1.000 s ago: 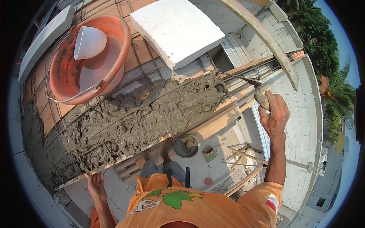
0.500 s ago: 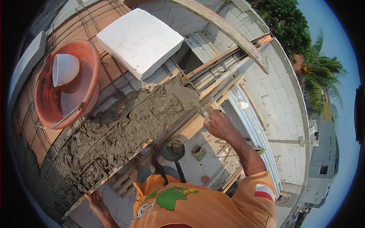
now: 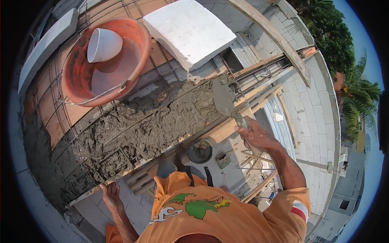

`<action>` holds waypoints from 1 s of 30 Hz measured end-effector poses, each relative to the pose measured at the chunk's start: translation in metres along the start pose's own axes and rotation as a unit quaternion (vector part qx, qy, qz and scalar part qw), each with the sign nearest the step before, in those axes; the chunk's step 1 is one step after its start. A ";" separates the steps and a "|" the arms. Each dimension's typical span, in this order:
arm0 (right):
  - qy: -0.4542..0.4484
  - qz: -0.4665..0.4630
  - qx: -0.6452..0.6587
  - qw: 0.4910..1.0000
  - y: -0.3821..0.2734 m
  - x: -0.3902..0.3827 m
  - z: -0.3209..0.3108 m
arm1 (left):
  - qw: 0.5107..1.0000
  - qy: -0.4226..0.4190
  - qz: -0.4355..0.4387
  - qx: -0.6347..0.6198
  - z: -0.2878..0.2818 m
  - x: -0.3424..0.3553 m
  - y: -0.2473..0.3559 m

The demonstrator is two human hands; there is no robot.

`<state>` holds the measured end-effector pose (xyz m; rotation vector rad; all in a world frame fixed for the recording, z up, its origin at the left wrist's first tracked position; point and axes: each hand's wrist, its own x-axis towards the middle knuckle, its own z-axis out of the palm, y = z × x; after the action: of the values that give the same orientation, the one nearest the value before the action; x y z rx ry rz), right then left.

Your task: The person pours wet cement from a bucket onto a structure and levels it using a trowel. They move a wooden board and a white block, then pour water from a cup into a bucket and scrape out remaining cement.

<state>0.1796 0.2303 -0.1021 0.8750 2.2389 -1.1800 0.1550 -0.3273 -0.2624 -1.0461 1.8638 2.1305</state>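
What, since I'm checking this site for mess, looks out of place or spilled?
The white bowl lies tipped inside the orange tub, not upright; it may simply be a scoop. Wet grey mortar also smears beyond the main strip toward the tub, probably ordinary mess.

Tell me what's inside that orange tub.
The orange tub holds a tilted white bowl and apparently murky liquid. The bowl hides whatever lies behind it; the tub's bottom beneath the liquid can't be seen.

Behind my right hand (image 3: 257, 135), my forearm (image 3: 287, 167) is bare up to an orange sleeve (image 3: 285, 204) banded white and red. Farther back from the grip, my orange shirt (image 3: 239, 224) bears green print (image 3: 201, 209); leftward, my trousers (image 3: 163, 167) look grey.
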 end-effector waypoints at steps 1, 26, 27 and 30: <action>-0.059 -0.011 -0.005 0.998 -0.011 0.001 0.003 | 1.000 0.015 -0.003 -0.005 -0.002 0.000 -0.001; 0.104 -0.072 -0.145 0.981 -0.003 0.006 0.000 | 1.000 0.017 -0.013 -0.010 -0.001 -0.003 0.004; 0.056 -0.010 -0.052 0.997 -0.009 0.003 0.016 | 1.000 0.007 -0.012 -0.021 -0.002 -0.005 0.005; -0.065 0.002 0.022 0.998 -0.014 0.002 0.057 | 0.999 -0.005 -0.011 -0.036 -0.003 -0.002 0.004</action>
<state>0.1735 0.1768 -0.1258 0.7953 2.1147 -1.2509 0.1560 -0.3307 -0.2576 -1.0637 1.7752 2.2000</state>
